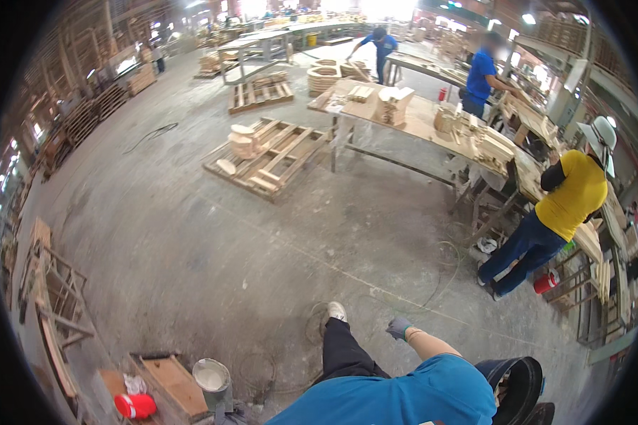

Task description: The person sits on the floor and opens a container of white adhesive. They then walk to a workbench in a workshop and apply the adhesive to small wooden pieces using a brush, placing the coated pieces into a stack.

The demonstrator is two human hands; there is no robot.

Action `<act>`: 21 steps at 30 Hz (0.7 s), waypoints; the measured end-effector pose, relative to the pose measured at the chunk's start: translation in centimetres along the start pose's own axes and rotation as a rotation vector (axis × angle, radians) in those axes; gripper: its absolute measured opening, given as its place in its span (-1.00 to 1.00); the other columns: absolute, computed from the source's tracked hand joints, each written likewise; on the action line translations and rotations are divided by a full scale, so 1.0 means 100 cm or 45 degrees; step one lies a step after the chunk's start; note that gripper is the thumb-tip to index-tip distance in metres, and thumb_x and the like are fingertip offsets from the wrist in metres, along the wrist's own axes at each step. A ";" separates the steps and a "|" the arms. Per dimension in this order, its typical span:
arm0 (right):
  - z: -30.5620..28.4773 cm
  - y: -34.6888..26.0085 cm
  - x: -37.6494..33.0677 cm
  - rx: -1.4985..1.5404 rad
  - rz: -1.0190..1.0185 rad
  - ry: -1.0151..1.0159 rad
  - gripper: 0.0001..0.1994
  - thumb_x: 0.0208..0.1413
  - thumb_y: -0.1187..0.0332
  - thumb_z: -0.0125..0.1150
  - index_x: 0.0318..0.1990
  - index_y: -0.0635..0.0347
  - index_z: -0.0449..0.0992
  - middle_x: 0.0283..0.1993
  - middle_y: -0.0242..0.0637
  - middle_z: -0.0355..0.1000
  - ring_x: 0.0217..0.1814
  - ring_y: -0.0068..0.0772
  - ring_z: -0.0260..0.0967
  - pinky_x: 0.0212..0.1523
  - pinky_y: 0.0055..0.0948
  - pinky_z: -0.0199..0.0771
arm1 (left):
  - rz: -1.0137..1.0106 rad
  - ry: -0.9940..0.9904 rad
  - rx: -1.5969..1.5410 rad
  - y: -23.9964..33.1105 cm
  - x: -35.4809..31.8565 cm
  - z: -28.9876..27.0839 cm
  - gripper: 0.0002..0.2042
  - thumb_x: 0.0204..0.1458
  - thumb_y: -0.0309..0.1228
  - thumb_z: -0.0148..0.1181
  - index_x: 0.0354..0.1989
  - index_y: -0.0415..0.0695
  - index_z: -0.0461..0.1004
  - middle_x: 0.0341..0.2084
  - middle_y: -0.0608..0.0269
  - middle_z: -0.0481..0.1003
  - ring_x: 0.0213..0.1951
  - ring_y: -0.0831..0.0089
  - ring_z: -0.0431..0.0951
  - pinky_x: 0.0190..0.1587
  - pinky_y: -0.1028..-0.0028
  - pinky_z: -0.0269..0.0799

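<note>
My right hand [399, 327], in a grey glove, hangs over the concrete floor [262, 269] in front of my body. Its fingers look loosely curled in, and nothing shows in them. No object touches that hand; the closest thing behind it is a black bin [523, 386] beside my right side, with pieces inside. My left hand is out of the picture. One of my legs, in dark trousers, stretches forward, with a white shoe [337, 311] on the floor.
Ahead lies a wooden pallet [290, 157] bearing stacked wood pieces. A long workbench [422, 117] holds more wood parts. A person in yellow [573, 193] stands at the right; two people in blue work farther back. A white bucket [211, 375] and red container [135, 406] sit lower left.
</note>
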State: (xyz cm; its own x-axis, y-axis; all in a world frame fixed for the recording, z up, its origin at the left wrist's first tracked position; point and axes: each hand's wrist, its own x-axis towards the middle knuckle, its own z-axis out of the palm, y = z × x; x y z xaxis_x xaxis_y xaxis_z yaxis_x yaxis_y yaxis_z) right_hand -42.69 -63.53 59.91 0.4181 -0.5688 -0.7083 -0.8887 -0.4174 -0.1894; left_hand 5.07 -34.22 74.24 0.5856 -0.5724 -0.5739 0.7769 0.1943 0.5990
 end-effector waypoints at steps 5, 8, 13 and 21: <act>-0.037 0.073 0.022 0.187 0.106 0.110 -0.89 -0.07 0.33 0.17 -0.42 0.08 0.60 -0.25 -0.14 0.54 -0.22 -0.03 0.50 -0.25 -0.10 0.49 | -0.052 -0.121 0.076 -0.033 0.094 0.136 -0.58 0.18 -0.30 -0.01 0.18 -0.19 0.25 0.05 0.06 0.40 0.02 0.17 0.48 0.03 0.20 0.50; -0.092 0.117 0.042 0.276 0.125 0.197 -0.87 -0.05 0.30 0.14 -0.44 0.12 0.57 -0.25 -0.11 0.54 -0.22 -0.03 0.50 -0.24 -0.11 0.49 | -0.071 -0.200 0.107 -0.060 0.149 0.233 -0.58 0.18 -0.29 -0.01 0.18 -0.19 0.25 0.05 0.07 0.40 0.01 0.18 0.48 0.03 0.22 0.50; -0.180 0.214 0.045 1.009 0.613 0.431 -0.75 -0.02 0.19 0.10 -0.35 0.17 0.56 -0.37 -0.10 0.53 -0.32 -0.08 0.51 -0.27 -0.21 0.47 | -0.117 -0.315 0.066 -0.112 0.219 0.386 -0.58 0.18 -0.28 -0.01 0.18 -0.18 0.25 0.05 0.08 0.41 0.01 0.19 0.49 0.03 0.23 0.51; -0.266 0.296 0.050 1.510 0.736 0.956 -0.65 0.03 0.15 0.09 -0.16 0.22 0.55 -0.43 -0.13 0.54 -0.44 -0.24 0.52 -0.30 -0.33 0.48 | -0.143 -0.493 0.318 -0.177 0.268 0.567 -0.51 0.19 -0.08 -0.02 0.20 -0.09 0.24 0.10 0.20 0.36 0.04 0.35 0.45 -0.02 0.41 0.50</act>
State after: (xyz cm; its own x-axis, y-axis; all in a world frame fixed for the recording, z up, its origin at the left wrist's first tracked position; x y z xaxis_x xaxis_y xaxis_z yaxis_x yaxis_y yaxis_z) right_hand -61.89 -97.53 68.86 -0.3594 -0.8209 -0.4437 -0.4393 0.5683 -0.6957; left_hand -6.06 -98.15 79.94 0.3349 -0.8430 -0.4210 0.7231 -0.0565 0.6884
